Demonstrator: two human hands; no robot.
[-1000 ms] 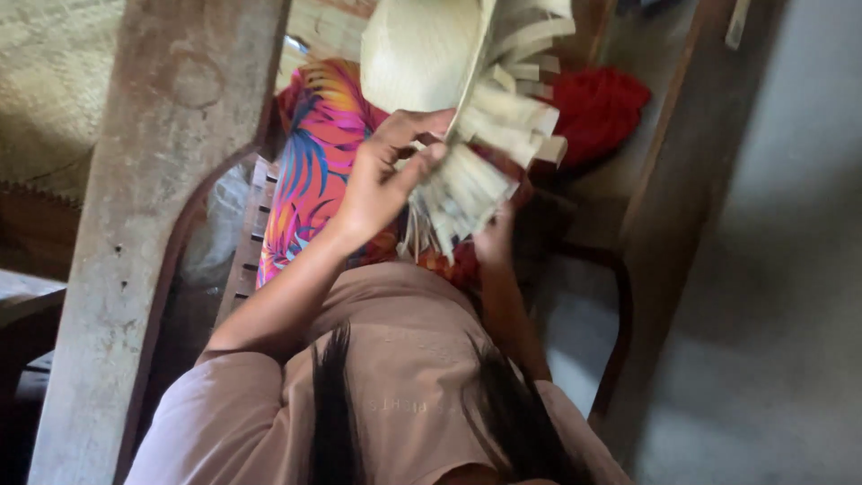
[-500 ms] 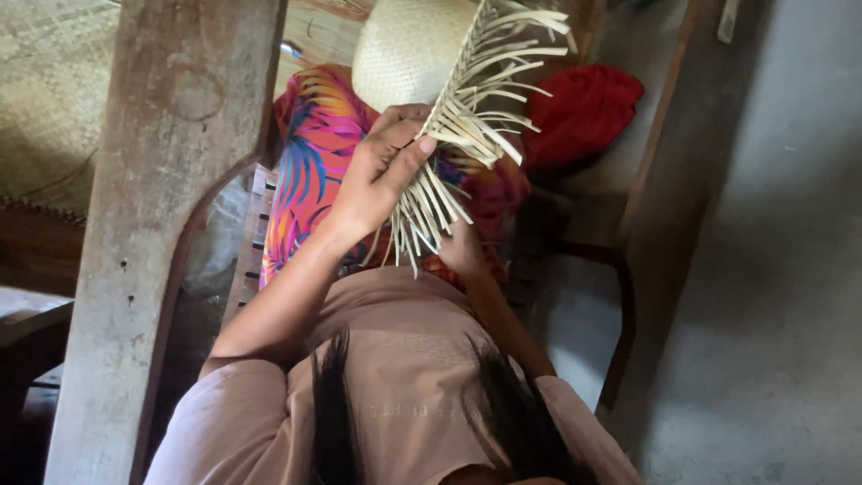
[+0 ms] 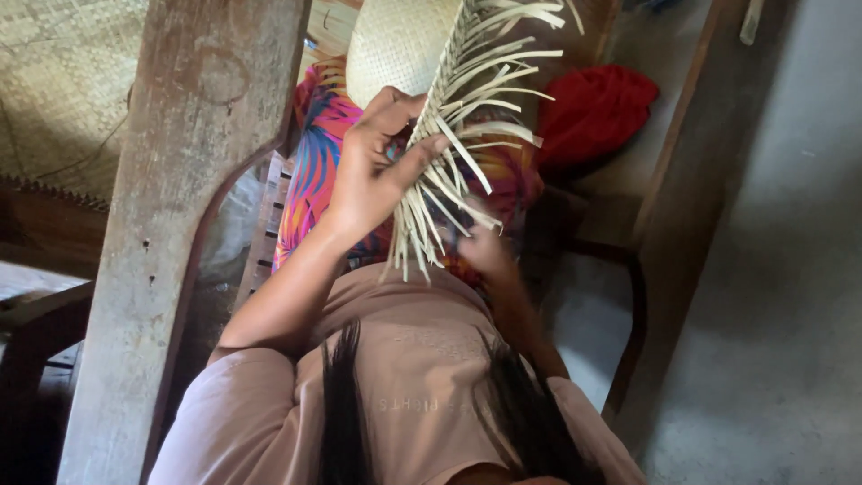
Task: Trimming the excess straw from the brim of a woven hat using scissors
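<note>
- Left hand (image 3: 373, 171) raised in front of the chest, fingers curled closed around the loose pale strips (image 3: 449, 193) at the edge of a half-woven straw piece (image 3: 400, 45); thumb pressed across the strips from the right side.
- Right hand (image 3: 485, 251) lower and just to the right of the left one, blurred and partly hidden behind the hanging strip ends; touching or close against the strips, but whether closed on them cannot be told.
- Woven straw piece held up above both hands, near the top middle of the head view: a rounded, tightly plaited pale surface, with unwoven strips fanning out to the right and trailing down past the left hand.
- Brightly patterned cloth (image 3: 314, 171) in pink, blue and orange right behind the hands and the strips, draped over the lap area.
- Red cushion or bundle (image 3: 597, 112) up and to the right, well apart from the hands, resting on a dark wooden chair (image 3: 628, 296) with a curved arm.
- Thick, weathered wooden post (image 3: 180, 224) running top to bottom along the left side, near the left forearm.
- Woven mat (image 3: 63, 99) behind the post at far left.
- Grey concrete floor (image 3: 781, 296) along the right side.
- Dusty-pink shirt (image 3: 413, 359) and long dark hair (image 3: 341, 413) filling the bottom of the view.
</note>
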